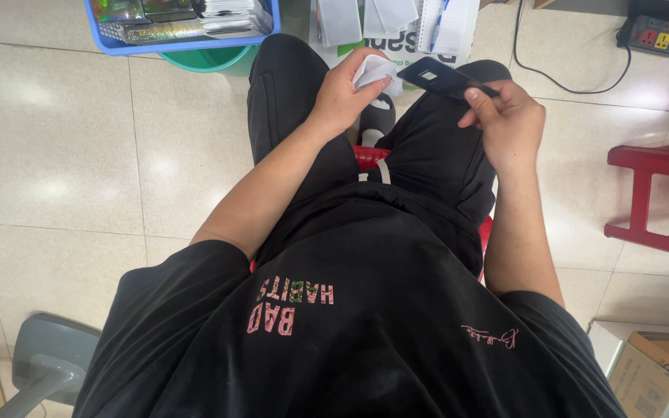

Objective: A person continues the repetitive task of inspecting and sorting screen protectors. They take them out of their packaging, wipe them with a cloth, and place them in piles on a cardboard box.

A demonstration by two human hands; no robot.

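Over your lap, above black trousers, your right hand (511, 124) holds a flat dark rectangular phone (443, 80) by its near end, fingers (478, 99) closed on its edge, the slab tilted and pointing away to the upper left. Your left hand (346, 93) sits just beside it, fingers curled shut around a small crumpled white cloth (375, 73); the cloth touches or nearly touches the phone's far end, can't tell which. Both hands hover above your knees, close together. You sit on a red plastic stool (369, 157), its seat showing between your thighs.

On the cream tiled floor (63, 155) ahead: a blue plastic basket (183, 42) packed with flat packets at top left, a green round tub (207, 59) under it, white flat packs (385, 15) standing behind your hands. A black power strip with coloured sockets (656, 35) lies top right, its cable running left. A second red stool (656, 197) stands well apart at right. A cardboard box (652, 368) sits bottom right, a grey chair base (44, 368) bottom left.
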